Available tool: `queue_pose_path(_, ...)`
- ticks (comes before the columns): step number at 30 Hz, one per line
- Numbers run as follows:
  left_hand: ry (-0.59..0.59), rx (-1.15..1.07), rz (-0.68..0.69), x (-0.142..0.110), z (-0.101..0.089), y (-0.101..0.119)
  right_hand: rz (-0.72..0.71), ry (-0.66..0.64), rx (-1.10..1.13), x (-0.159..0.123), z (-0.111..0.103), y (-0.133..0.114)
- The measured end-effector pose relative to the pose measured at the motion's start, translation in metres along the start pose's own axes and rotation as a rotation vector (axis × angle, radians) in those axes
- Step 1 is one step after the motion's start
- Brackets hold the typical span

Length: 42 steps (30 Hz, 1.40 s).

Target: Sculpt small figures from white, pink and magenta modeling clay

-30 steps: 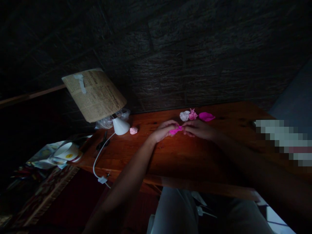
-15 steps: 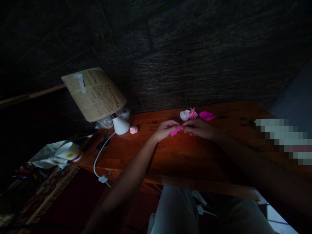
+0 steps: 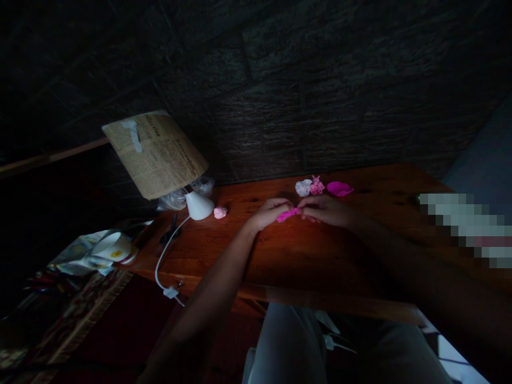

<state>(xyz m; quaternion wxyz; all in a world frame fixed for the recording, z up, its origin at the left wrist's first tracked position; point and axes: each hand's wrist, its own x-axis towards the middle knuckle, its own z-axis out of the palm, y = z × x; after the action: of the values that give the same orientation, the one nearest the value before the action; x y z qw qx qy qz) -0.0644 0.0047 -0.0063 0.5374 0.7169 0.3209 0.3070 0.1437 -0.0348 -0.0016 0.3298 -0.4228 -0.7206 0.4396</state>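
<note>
Pink crumpled material [image 3: 287, 215] is sitting pinched between the curled fingers of the left hand [image 3: 272, 213] and right hand [image 3: 326, 210], over the counter [image 3: 288, 256]. They are seemingly shaping it, the next move calling for light fingertip pressure. Both arms [image 3: 218, 277] are pointing forward, angling inward.

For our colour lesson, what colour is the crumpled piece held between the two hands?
The crumpled piece is bright magenta pink, showing best in the head view.

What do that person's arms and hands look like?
The left hand and right hand are bare, no gloves. The left forearm and right forearm are long and tapering, with no sleeves showing; shadow hides small details on the right.
</note>
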Motion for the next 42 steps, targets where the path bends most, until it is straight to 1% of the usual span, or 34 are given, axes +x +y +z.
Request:
queue_pose_path(4,0.055,-0.066,0.037,0.000,0.001,-0.004,-0.008,0.006,0.000,-0.001,0.000,-0.001)
queue_pose_path(9,0.038,-0.139,0.006,-0.001,0.003,-0.004,-0.005,0.024,-0.016,0.000,0.001,-0.005)
queue_pose_path(15,0.088,-0.080,0.041,-0.001,0.004,-0.004,0.009,0.025,-0.034,-0.001,-0.003,-0.003)
queue_pose_path(19,0.084,-0.038,0.062,0.000,0.005,-0.006,0.001,0.034,-0.082,0.001,-0.002,-0.002)
queue_pose_path(23,0.072,-0.019,0.053,0.002,0.007,-0.008,-0.019,0.059,-0.148,0.004,0.001,0.000)
queue_pose_path(27,0.091,-0.016,0.035,0.004,0.009,-0.006,-0.039,0.080,-0.199,0.006,0.005,-0.001)
queue_pose_path(31,0.124,-0.022,0.034,0.004,0.005,-0.003,-0.033,0.063,-0.128,0.004,0.007,-0.008)
queue_pose_path(36,0.179,-0.187,0.039,0.005,0.005,-0.005,-0.040,0.056,0.016,0.002,0.008,-0.013)
queue_pose_path(39,0.202,-0.283,-0.018,0.006,0.007,-0.004,-0.025,0.079,0.044,0.002,0.008,-0.011)
queue_pose_path(42,0.292,-0.373,-0.070,0.007,0.004,-0.003,-0.013,0.117,0.046,0.002,0.005,-0.007)
